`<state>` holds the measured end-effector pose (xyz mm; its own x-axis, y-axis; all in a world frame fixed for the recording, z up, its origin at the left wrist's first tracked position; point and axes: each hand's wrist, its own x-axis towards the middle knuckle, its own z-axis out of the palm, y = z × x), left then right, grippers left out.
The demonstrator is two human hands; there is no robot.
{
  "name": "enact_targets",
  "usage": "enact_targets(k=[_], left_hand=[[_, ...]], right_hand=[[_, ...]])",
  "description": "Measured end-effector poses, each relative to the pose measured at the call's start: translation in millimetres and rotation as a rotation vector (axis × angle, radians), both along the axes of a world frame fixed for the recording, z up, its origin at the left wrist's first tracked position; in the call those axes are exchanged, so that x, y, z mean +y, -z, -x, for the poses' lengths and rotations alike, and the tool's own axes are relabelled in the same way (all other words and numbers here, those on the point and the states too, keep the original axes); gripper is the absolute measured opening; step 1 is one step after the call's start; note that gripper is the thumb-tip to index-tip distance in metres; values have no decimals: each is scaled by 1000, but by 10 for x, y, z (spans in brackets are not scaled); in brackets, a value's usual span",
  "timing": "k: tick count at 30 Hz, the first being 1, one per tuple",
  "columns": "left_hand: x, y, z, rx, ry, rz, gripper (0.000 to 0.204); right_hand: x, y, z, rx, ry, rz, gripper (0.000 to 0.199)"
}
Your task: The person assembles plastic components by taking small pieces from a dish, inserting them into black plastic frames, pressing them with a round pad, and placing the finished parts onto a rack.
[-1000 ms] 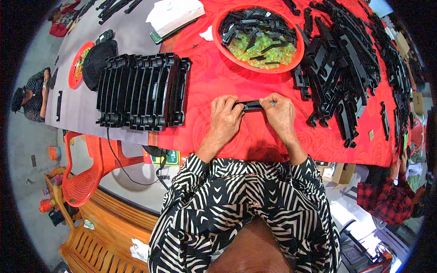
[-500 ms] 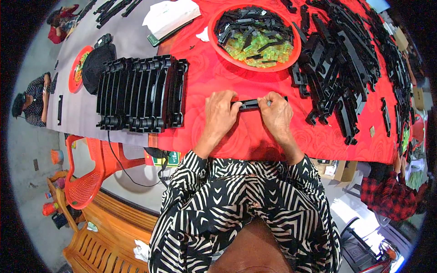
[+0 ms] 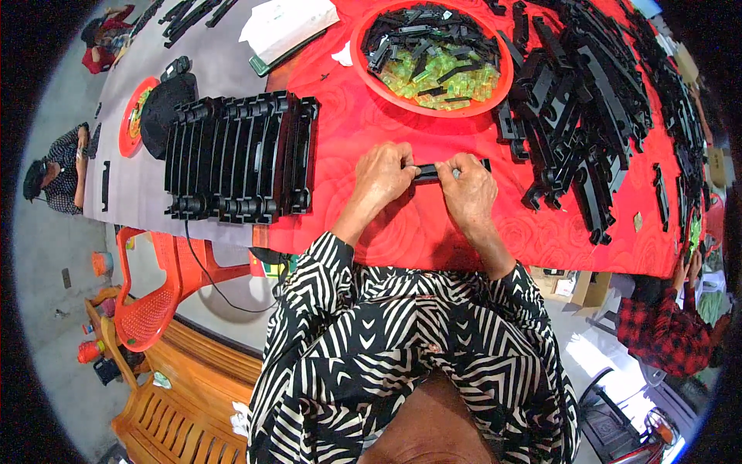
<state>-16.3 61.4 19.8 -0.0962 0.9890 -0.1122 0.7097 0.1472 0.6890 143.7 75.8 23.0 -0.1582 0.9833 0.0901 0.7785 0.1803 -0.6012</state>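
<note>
Over the red tablecloth (image 3: pixel 325 224), both hands are closed on one black plastic strip (image 3: pixel 427 173). My left hand (image 3: pixel 382 174) pinches its left end between thumb and bent fingers. Close beside it, my right hand (image 3: pixel 469 189) grips the strip further right, the thumb pressing on top. A short black end sticks out past the right fingers. Whatever lies under the fingertips is hidden.
A red basin (image 3: pixel 444 114) of black parts and yellow-green clear pieces stands ahead. Neatly stacked black strips (image 3: pixel 239 158) lie left, a loose heap of black strips (image 3: pixel 587 100) right. Other people sit at both sides. A red chair (image 3: pixel 151 305) and wooden bench (image 3: pixel 185 371) stand lower left.
My left hand has shifted slightly right and up, and its fingers have curled in closer to my right hand. The right hand stays almost in place on the strip.
</note>
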Motion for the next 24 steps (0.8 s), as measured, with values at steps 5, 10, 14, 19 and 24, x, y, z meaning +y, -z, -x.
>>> enact_targets(k=[5,10,14,19,24], left_hand=[[24,11,9,8,-14,28,20],[23,-31,-32,30,-37,39,23],[36,-37,-47,24,-51,63,24],[55,-28,-32,20,-66,117,24],[87,-5,-51,19,-65,142,22]], right_hand=[[17,60,-33,91,-50,-56,21],[-53,109,-133,217,-73,-134,12],[-176,110,-231,227,-52,-259,7],[-298,45,-218,107,-147,-309,16],[-273,-18,-228,-85,-283,-138,29]])
